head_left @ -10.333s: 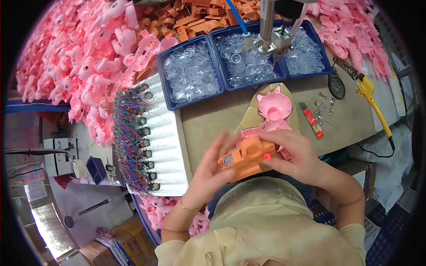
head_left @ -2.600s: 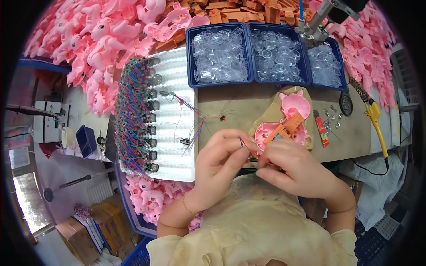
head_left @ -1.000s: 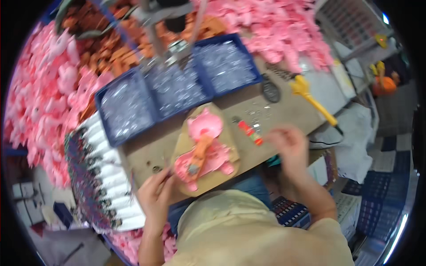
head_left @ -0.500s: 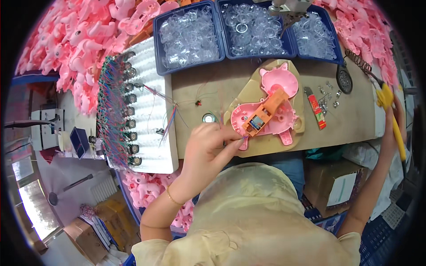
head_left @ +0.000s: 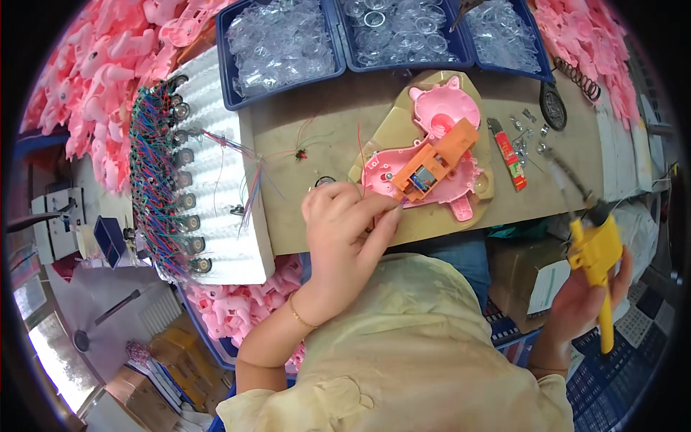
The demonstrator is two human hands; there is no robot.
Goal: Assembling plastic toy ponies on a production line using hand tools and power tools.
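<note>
My left hand [head_left: 345,230] is closed in a pinch, thumb against forefinger, at the lower left end of an orange plastic housing [head_left: 448,153]. A bit of thin purple wire shows at its fingertips; the rest is hidden. The housing lies across an open pink animal-shaped toy shell [head_left: 448,104], which rests on a tan holder [head_left: 400,115]. Beside the hand a red wire [head_left: 360,153] stands up, and a round metal part [head_left: 325,179] is partly covered. Off the table's right side, my right hand [head_left: 576,306] grips a yellow soldering gun [head_left: 599,248], its tip pointing up and left.
Blue bins [head_left: 229,68] of clear plastic parts line the back. Wired speakers [head_left: 186,155] sit on a white foam block [head_left: 237,237] at left. A red cutter knife [head_left: 508,155] and small metal pieces [head_left: 522,133] lie right of the holder. Pink toy parts [head_left: 108,65] are heaped behind.
My right hand has brought the soldering gun down and left from the far right, tilting its tip toward the table. My left hand stays pinched by the housing; the whole view has shifted slightly.
</note>
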